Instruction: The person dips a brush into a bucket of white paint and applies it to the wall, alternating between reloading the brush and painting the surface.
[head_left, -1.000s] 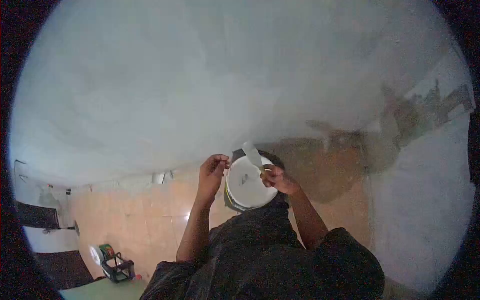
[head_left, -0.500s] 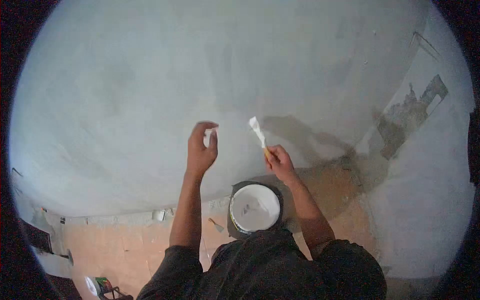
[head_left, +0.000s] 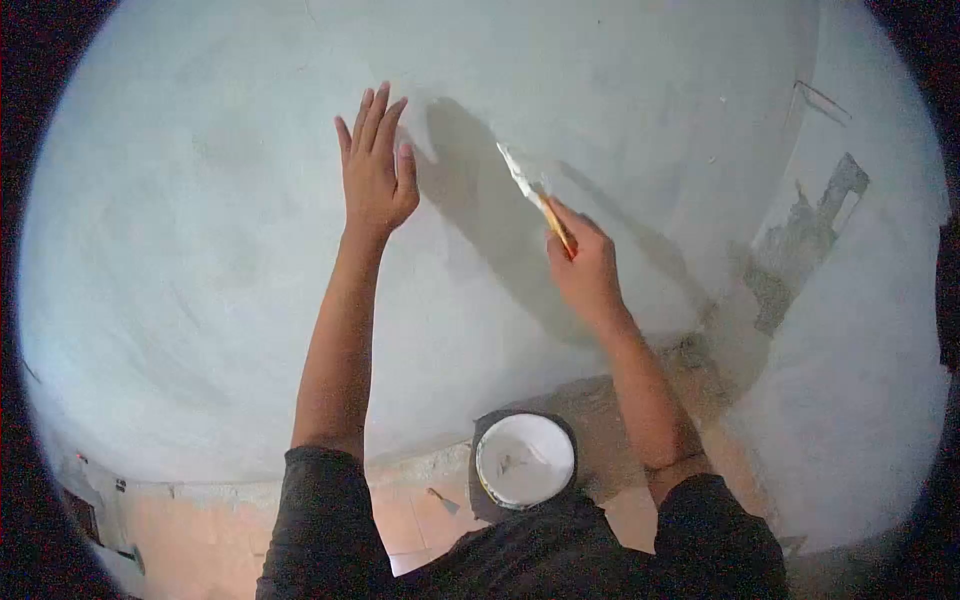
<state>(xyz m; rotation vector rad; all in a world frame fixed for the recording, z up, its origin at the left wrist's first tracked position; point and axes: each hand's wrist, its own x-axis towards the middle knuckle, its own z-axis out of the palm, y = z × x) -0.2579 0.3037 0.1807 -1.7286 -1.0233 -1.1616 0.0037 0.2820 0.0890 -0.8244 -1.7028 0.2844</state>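
My left hand (head_left: 378, 180) is raised with its fingers stretched out and spread, at the plastered wall (head_left: 250, 300), and nothing shows in it. In my right hand (head_left: 585, 262) is a putty knife (head_left: 522, 178), gripped by its yellow-orange handle. White paste coats its blade, which points up and left toward the wall. Shadows of both arms fall on the wall between the hands. Below them, close in front of my body, stands a round white bucket (head_left: 526, 462) with white smears and a little residue inside.
A second scraper (head_left: 442, 500) lies on the orange tiled floor (head_left: 220, 530), left of the bucket. Dark cloth or sheeting surrounds the bucket. On the right, near the wall corner, is a rough grey patch (head_left: 795, 245) of bare plaster.
Both hands have risen higher along the wall. My left hand has gone from curled fingers to spread ones. The putty knife has moved up with my right hand and tilted further left.
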